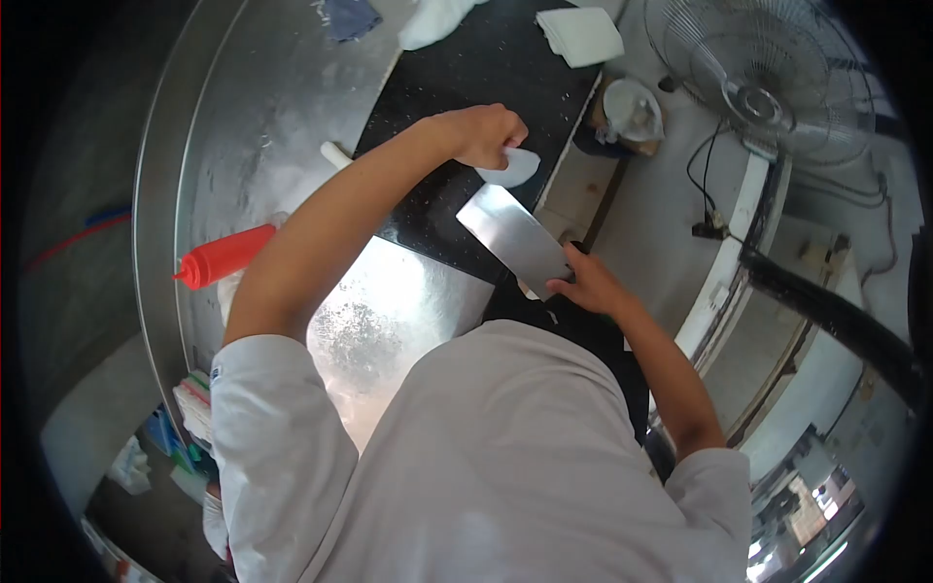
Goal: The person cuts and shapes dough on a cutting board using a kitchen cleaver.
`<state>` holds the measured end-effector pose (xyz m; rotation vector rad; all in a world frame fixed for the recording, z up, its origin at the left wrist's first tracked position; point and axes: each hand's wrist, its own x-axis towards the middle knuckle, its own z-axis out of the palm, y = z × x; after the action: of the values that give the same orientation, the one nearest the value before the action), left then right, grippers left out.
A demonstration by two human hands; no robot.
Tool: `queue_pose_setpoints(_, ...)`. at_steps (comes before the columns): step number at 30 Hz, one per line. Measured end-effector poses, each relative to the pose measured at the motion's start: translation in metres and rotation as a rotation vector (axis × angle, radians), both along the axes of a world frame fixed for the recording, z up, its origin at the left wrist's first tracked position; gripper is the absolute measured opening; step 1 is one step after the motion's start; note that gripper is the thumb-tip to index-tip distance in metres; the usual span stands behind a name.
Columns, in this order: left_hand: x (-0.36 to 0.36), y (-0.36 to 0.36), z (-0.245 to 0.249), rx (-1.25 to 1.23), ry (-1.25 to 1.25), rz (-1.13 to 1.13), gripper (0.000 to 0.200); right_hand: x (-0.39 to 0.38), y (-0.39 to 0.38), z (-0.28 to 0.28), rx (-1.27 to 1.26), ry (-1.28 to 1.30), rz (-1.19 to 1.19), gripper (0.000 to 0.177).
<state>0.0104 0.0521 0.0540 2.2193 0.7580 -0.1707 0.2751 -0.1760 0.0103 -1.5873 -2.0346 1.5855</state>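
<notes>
My right hand (593, 284) is closed round the handle of a cleaver (520, 238), its broad steel blade pointing up and left over the near edge of the black worktop (428, 209). Farther ahead, my left hand (489, 136) is closed on a flat white piece with a rounded edge (512, 168), which resembles a dough scraper. The white piece is just beyond the tip of the blade. Small white specks are scattered over the black surface around both hands.
A red squeeze bottle (225, 257) lies on the steel counter (262, 107) at left, near a white stick end (335, 154). Folded white cloth (581, 36) rests at the far end. A lined bin (632, 112) and a standing fan (758, 97) are at right.
</notes>
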Motion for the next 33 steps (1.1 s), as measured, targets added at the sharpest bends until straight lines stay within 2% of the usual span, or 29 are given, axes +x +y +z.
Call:
queue_pose_setpoints(4,-0.035,0.015,-0.029,-0.088,-0.21,0.479,0.025,0.013,0.025,0.026,0.023,-0.108,0.016,0.045)
queue_pose_setpoints(7,-0.06,0.036,-0.041,-0.334,-0.385,0.75,0.029,0.019,0.05,0.035,0.035,-0.139,0.02,0.042)
queue_pose_setpoints(11,-0.071,0.081,-0.027,-0.408,-0.533,0.979,0.03,0.017,0.107,0.033,-0.002,-0.104,0.135,0.04)
queue_pose_setpoints(12,-0.073,0.094,-0.022,-0.421,-0.64,1.036,0.036,0.017,0.126,0.03,-0.026,-0.077,0.175,0.04)
queue_pose_setpoints(15,-0.078,0.132,-0.004,-0.357,-0.702,1.266,0.039,0.016,0.188,0.018,0.081,-0.085,0.371,0.04)
queue_pose_setpoints(19,-0.116,0.159,-0.053,-0.263,-0.401,1.56,0.053,0.007,0.267,0.033,0.022,-0.098,0.497,0.038)
queue_pose_setpoints(20,-0.117,0.155,-0.063,-0.192,-0.228,1.652,0.064,0.006,0.284,0.037,0.025,-0.082,0.508,0.037)
queue_pose_setpoints(21,-0.115,0.149,-0.06,-0.26,-0.136,1.701,0.07,0.006,0.299,0.038,0.03,-0.069,0.523,0.036)
queue_pose_setpoints(23,-0.111,0.134,-0.065,-0.275,-0.224,1.792,0.064,0.009,0.322,0.036,0.007,-0.12,0.527,0.036)
queue_pose_setpoints(26,-0.113,0.084,-0.055,-0.05,-0.461,1.933,0.056,0.011,0.353,0.027,0.022,-0.068,0.558,0.035)
queue_pose_setpoints(28,-0.095,0.035,-0.049,0.385,-0.041,2.003,0.054,0.003,0.373,0.038,0.012,-0.018,0.566,0.033)
queue_pose_setpoints(29,-0.081,0.004,-0.047,0.649,0.334,1.98,0.056,-0.001,0.377,0.038,0.032,0.008,0.575,0.033)
queue_pose_setpoints(30,-0.062,-0.017,-0.029,0.679,0.598,2.072,0.056,-0.003,0.381,0.035,0.051,0.034,0.589,0.032)
queue_pose_setpoints(31,-0.049,-0.039,-0.029,0.659,0.709,2.175,0.054,-0.009,0.387,0.034,0.068,0.061,0.604,0.032)
queue_pose_setpoints(33,-0.045,-0.105,-0.079,0.484,0.371,2.3,0.044,-0.027,0.396,0.035,0.053,0.008,0.647,0.033)
